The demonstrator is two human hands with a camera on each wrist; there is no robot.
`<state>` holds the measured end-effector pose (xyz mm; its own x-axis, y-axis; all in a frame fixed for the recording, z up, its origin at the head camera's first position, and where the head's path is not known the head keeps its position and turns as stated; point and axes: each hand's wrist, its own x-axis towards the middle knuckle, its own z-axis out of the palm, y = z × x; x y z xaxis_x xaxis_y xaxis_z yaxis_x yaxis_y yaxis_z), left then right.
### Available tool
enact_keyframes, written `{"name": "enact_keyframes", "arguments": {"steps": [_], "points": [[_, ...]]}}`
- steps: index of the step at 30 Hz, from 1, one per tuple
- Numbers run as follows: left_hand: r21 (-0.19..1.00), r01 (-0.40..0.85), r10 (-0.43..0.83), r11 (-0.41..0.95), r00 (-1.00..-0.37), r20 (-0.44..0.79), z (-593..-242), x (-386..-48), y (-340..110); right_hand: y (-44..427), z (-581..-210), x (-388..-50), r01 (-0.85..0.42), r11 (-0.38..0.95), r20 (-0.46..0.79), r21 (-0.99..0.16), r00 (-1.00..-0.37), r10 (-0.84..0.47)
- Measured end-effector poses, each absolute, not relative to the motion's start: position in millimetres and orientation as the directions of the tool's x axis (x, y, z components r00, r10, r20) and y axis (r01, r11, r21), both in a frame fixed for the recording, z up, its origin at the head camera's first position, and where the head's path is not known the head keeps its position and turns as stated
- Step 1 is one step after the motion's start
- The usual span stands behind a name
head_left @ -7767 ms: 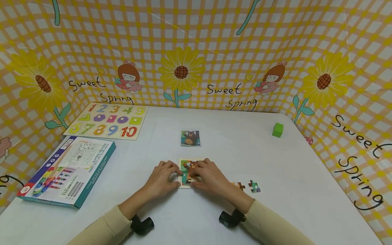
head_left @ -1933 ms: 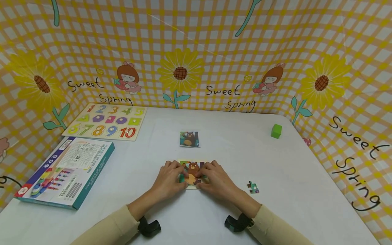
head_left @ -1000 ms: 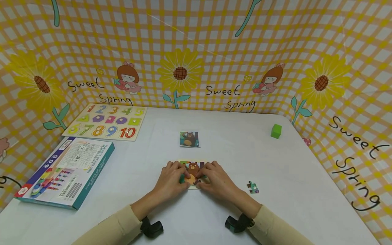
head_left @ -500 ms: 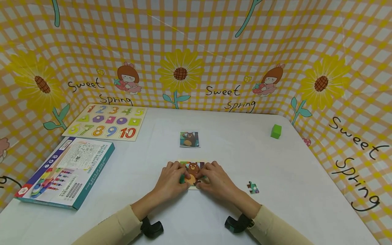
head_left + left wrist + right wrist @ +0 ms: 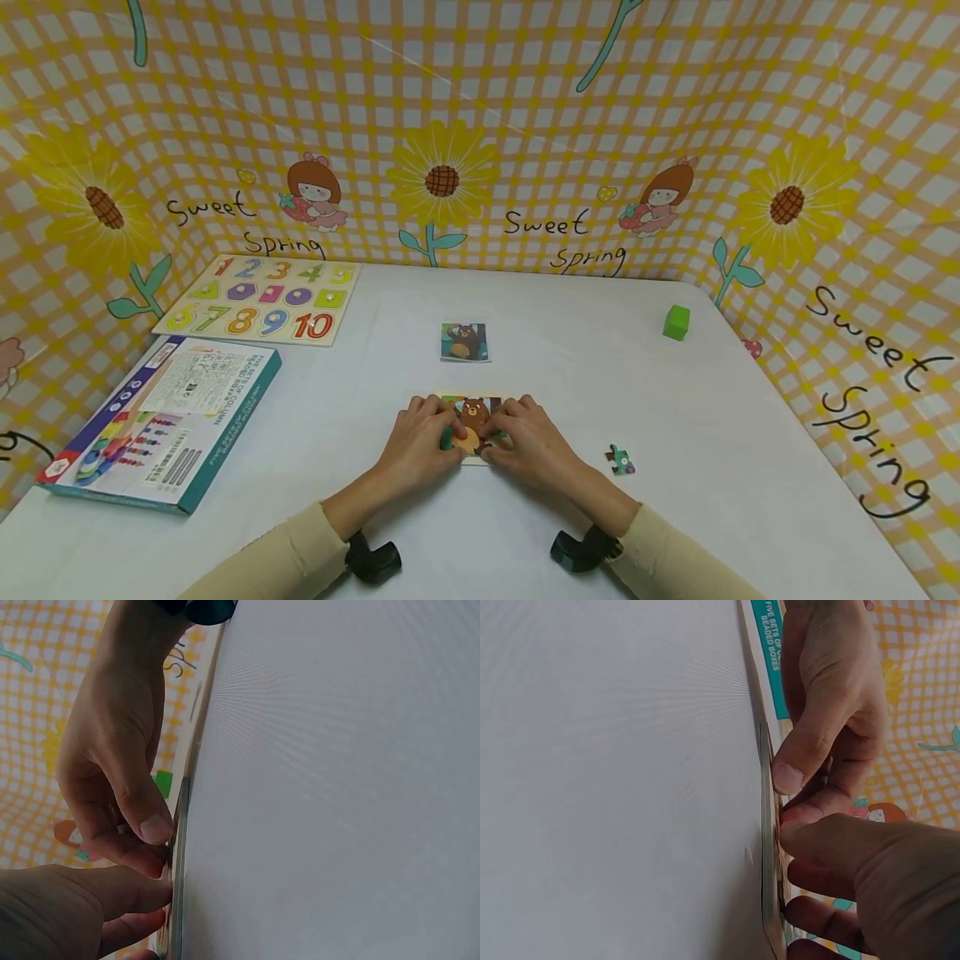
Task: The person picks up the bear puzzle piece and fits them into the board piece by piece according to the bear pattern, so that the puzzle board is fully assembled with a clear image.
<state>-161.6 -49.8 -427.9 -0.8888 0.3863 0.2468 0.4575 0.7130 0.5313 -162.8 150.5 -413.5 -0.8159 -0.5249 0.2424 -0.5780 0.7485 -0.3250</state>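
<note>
A small bear jigsaw puzzle point(image 5: 474, 410) in a pale wooden tray lies flat before me, most of its picture filled. My left hand point(image 5: 416, 437) grips its left part, with bent fingers and thumb on the pieces. On the right part, my right hand point(image 5: 536, 437) holds on in the same way, thumb near the front edge. The left wrist view shows the tray point(image 5: 178, 847) edge-on with both hands' fingertips on its upper face. Fingers cover the puzzle's lower corners. One loose green puzzle piece point(image 5: 620, 459) rests to the right of my right hand.
Behind the puzzle lies a square bear picture card point(image 5: 463, 342). A number board point(image 5: 262, 300) and a flat toy box point(image 5: 165, 421) occupy the left side. Far right stands a green block point(image 5: 677, 322). Patterned cloth point(image 5: 442, 83) walls the table's back and sides.
Since the oldest frame, a brown piece beside my right forearm has gone from the table, and the bear picture is fuller. My left hand has shifted slightly right; both hands stay still lately.
</note>
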Motion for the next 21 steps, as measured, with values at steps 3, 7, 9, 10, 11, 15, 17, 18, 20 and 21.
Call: {"name": "enact_keyframes", "arguments": {"steps": [3,7,9,10,11,15,17,18,20,21], "points": [[0.535,0.458,0.384,0.710,-0.889,0.250,-428,-161,-50,158,-412,-162,-0.581,0.739,0.245,-0.341,-0.814,-0.527],[0.541,0.459,0.381,0.704,-0.888,0.257,-429,-161,-50,176,-406,-158,-0.581,0.721,0.274,-0.376,-0.814,-0.513],[0.545,0.459,0.380,0.702,-0.888,0.258,-429,-161,-49,190,-402,-156,-0.567,0.726,0.275,-0.388,-0.823,-0.496],[0.547,0.458,0.380,0.701,-0.889,0.257,-428,-161,-49,197,-401,-154,-0.556,0.732,0.269,-0.394,-0.831,-0.487],[0.548,0.457,0.380,0.700,-0.889,0.256,-428,-161,-49,204,-399,-152,-0.544,0.740,0.263,-0.396,-0.839,-0.477],[0.552,0.453,0.379,0.700,-0.891,0.250,-428,-162,-49,237,-397,-145,-0.516,0.763,0.250,-0.390,-0.857,-0.451],[0.553,0.452,0.380,0.700,-0.891,0.248,-428,-162,-49,254,-397,-142,-0.510,0.769,0.252,-0.385,-0.860,-0.444],[0.554,0.451,0.380,0.699,-0.891,0.246,-429,-161,-49,261,-397,-140,-0.508,0.772,0.255,-0.382,-0.861,-0.441],[0.555,0.449,0.380,0.700,-0.892,0.244,-429,-161,-49,275,-396,-137,-0.500,0.780,0.251,-0.376,-0.865,-0.433],[0.556,0.448,0.380,0.700,-0.893,0.242,-429,-161,-49,281,-396,-135,-0.497,0.785,0.250,-0.368,-0.867,-0.431]]}}
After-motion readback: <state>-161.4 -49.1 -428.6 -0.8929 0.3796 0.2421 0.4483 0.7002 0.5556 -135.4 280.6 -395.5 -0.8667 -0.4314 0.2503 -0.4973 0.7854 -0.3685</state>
